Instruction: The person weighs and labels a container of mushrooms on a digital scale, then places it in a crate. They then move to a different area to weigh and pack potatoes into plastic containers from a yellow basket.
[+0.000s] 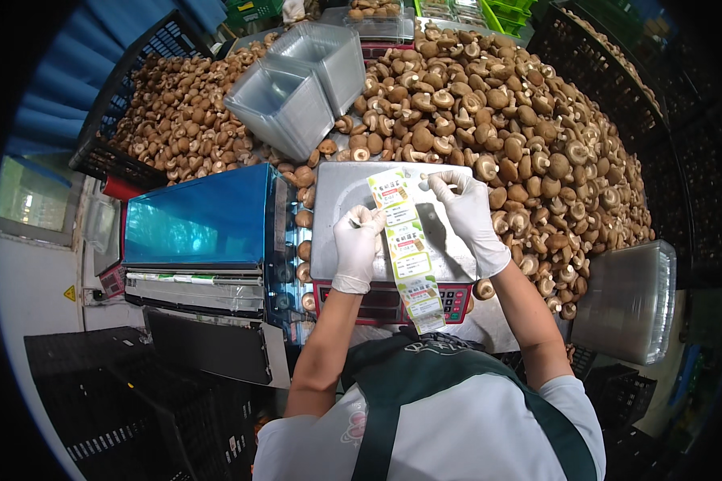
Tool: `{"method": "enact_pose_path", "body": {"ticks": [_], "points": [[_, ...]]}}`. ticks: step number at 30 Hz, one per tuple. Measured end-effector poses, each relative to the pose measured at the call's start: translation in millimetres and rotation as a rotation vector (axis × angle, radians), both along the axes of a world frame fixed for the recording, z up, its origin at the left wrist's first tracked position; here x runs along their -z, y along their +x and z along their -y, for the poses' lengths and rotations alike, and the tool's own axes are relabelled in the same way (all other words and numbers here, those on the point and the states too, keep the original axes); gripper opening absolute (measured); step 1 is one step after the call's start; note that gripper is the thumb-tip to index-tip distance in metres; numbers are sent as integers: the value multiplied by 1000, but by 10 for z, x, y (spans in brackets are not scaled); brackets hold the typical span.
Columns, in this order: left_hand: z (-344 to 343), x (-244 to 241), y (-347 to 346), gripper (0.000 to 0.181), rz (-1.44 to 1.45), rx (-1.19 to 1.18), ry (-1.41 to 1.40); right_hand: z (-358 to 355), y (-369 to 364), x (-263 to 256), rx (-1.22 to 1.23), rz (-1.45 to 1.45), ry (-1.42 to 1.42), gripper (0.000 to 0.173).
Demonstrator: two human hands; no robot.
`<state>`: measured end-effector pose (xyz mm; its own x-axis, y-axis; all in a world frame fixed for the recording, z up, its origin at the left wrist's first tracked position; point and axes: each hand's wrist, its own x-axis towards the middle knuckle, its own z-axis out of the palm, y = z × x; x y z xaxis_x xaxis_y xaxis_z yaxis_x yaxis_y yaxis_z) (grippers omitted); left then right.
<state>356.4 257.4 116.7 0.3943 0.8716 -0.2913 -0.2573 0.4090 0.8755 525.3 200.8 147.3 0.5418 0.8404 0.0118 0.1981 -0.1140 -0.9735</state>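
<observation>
A strip of printed green-and-white labels (406, 240) hangs over the metal pan of a red digital scale (331, 180), its lower end across the scale's keypad. My left hand (358, 243), in a white glove, pinches the strip's left edge between thumb and fingers; a small dark item shows at its fingers. My right hand (466, 210), also gloved, is at the right of the strip's upper end, with a small pale round piece, perhaps a sticker, at its fingertips. Loose shiitake mushrooms (505, 108) lie in a large heap behind and to the right of the scale.
Stacked clear plastic trays (283, 108) stand behind the scale, and another stack (626, 300) is at the right. A blue-topped machine (195, 219) is at the left. A black crate (93, 135) of mushrooms lies tilted behind it. More black crates (607, 66) line the right side.
</observation>
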Motion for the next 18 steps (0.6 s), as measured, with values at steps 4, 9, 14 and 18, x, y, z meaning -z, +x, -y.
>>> {"method": "enact_pose_path", "body": {"ticks": [4,9,14,18], "points": [[-18,160,45,26,-119,-62,-42,-35,-55,176,57,239,-6,20],[-24,369,82,19,-225,-57,-13,-126,-184,473,7,534,-49,14],[-26,432,120,15,-294,-89,-2,-165,-199,684,33,654,6,13],[-52,471,130,13,-318,-83,9,-176,-220,649,35,759,91,11]]}}
